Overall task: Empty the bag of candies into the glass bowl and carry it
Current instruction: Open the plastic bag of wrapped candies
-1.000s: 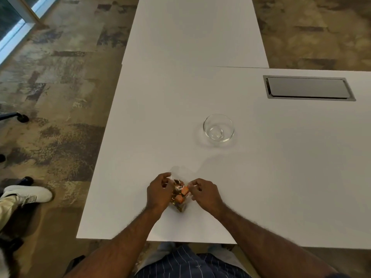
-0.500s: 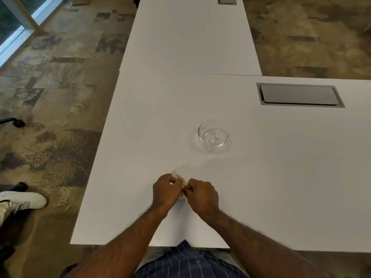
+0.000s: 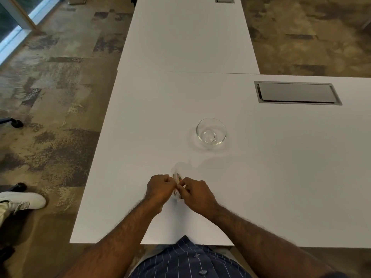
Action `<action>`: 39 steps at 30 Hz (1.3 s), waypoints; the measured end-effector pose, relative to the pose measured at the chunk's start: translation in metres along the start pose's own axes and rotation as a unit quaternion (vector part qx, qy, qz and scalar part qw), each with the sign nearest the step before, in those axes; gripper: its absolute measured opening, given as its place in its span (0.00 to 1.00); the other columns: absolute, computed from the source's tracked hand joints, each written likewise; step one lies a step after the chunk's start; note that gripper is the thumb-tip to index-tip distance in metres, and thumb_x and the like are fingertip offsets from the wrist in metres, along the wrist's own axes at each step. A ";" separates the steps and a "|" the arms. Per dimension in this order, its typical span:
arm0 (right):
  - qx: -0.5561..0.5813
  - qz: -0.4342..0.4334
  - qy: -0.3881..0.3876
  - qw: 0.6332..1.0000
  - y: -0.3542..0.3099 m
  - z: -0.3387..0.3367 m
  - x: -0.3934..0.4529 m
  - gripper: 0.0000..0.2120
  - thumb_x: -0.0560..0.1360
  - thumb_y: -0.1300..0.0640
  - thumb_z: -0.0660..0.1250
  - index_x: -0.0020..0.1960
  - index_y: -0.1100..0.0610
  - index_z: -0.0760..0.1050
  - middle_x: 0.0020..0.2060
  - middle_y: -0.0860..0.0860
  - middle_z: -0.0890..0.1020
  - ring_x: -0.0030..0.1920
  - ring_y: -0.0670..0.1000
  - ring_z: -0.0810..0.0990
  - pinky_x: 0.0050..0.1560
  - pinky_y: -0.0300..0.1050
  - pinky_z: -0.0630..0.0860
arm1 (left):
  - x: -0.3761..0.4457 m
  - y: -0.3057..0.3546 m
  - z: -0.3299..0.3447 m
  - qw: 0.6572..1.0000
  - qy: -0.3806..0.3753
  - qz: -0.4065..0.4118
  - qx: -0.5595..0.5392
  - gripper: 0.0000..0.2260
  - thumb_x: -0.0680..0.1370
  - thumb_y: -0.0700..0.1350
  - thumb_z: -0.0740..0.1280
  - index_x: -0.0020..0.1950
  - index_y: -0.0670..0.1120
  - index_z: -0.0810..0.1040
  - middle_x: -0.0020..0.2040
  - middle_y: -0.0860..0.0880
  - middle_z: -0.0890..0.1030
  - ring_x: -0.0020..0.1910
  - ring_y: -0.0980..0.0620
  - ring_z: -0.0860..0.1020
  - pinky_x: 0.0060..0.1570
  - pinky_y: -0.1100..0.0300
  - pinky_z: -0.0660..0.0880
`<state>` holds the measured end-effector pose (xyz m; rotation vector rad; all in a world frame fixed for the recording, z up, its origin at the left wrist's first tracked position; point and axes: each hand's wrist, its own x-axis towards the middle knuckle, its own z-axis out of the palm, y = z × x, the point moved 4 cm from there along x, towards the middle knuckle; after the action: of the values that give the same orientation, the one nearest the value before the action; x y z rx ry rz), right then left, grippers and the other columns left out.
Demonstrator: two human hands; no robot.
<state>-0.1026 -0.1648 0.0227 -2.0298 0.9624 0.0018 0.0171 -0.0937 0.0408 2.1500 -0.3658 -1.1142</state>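
Note:
A small clear glass bowl [image 3: 211,131] stands empty on the white table [image 3: 281,177], a little beyond and to the right of my hands. My left hand [image 3: 160,188] and my right hand [image 3: 195,192] are pressed close together near the table's front edge, both pinching a small clear bag of candies [image 3: 177,178]. Only a sliver of the bag shows between the fingers; the candies are mostly hidden.
A grey metal cable hatch [image 3: 297,93] is set into the table at the far right. A second white table [image 3: 188,37] butts on beyond. Another person's white shoe [image 3: 22,200] and a chair caster [image 3: 17,123] are on the carpet at left.
My hands have drawn together around the bag, which showed its orange candies a second ago and is now nearly covered. The camera tilted, shifting the view.

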 end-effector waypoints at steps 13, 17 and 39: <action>0.131 0.053 -0.080 0.987 -0.004 -0.005 0.003 0.13 0.81 0.54 0.55 0.39 0.52 0.70 0.30 0.48 0.82 0.23 0.43 0.75 0.29 0.39 0.75 | -0.005 0.010 -0.006 0.988 -0.080 0.067 0.113 0.03 0.75 0.41 0.71 0.44 0.44 0.84 0.44 0.48 0.85 0.44 0.53 0.82 0.50 0.58 0.78; 0.015 0.042 -0.059 0.997 -0.009 -0.010 0.008 0.13 0.80 0.53 0.55 0.41 0.56 0.72 0.36 0.53 0.84 0.34 0.50 0.81 0.39 0.48 0.78 | -0.008 0.016 -0.007 0.986 -0.003 0.076 0.146 0.06 0.74 0.41 0.69 0.37 0.46 0.81 0.37 0.52 0.82 0.37 0.56 0.79 0.36 0.66 0.73; 0.570 0.274 -0.033 0.774 0.044 -0.040 0.005 0.09 0.77 0.59 0.66 0.55 0.60 0.79 0.52 0.58 0.82 0.47 0.54 0.82 0.43 0.44 0.79 | -0.023 0.101 -0.014 0.950 0.039 0.200 0.237 0.05 0.67 0.41 0.72 0.32 0.41 0.83 0.33 0.48 0.84 0.31 0.54 0.79 0.26 0.71 0.68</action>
<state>-0.1402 -0.2104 0.0148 -0.5931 1.0844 -0.1581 0.0207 -0.1493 0.1296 2.3636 -1.0720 -0.7568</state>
